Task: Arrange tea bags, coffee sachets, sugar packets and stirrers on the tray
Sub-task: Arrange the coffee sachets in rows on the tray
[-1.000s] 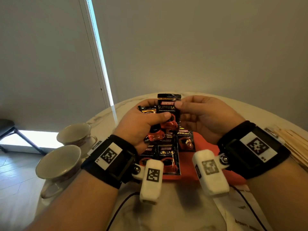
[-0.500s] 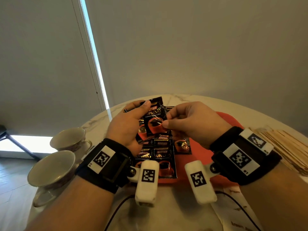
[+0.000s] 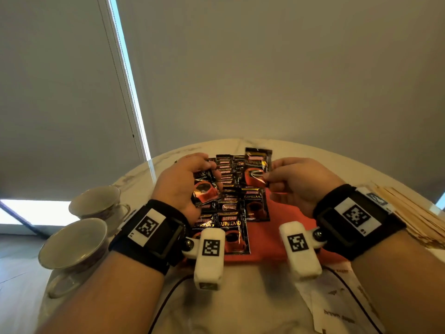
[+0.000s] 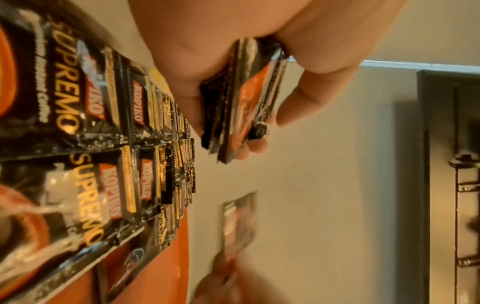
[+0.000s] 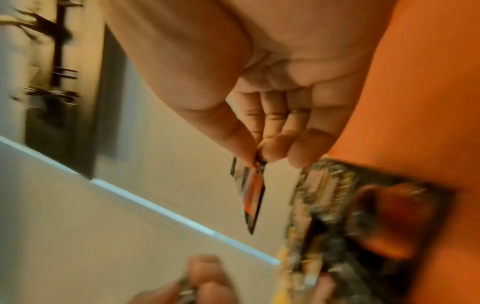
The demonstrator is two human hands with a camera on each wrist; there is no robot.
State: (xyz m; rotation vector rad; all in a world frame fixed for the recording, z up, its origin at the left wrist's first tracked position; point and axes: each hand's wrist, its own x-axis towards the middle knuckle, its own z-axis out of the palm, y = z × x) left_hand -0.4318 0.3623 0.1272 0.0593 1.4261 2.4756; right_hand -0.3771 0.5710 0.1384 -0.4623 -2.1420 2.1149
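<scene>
Black and orange coffee sachets (image 3: pixel 231 213) lie in overlapping rows on the left half of an orange tray (image 3: pixel 284 235). My left hand (image 3: pixel 183 182) grips a small stack of sachets (image 4: pixel 241 98) above the left row, fingers curled round it. My right hand (image 3: pixel 296 182) pinches a single sachet (image 3: pixel 256 169) by its lower edge, thumb against fingertips (image 5: pixel 259 152), above the tray's far middle. In the right wrist view that sachet (image 5: pixel 250 195) hangs edge-on. A pile of wooden stirrers (image 3: pixel 419 213) lies at the table's right edge.
Two teacups on saucers (image 3: pixel 74 244) stand at the table's left edge. White paper packets (image 3: pixel 337 307) lie near the front right. A black cable (image 3: pixel 166 300) runs across the marble tabletop (image 3: pixel 240 309) in front of the tray.
My hands have parted: the right one has drawn one sachet off the stack to the right, while the left keeps the rest over the left row. The view has tilted upward.
</scene>
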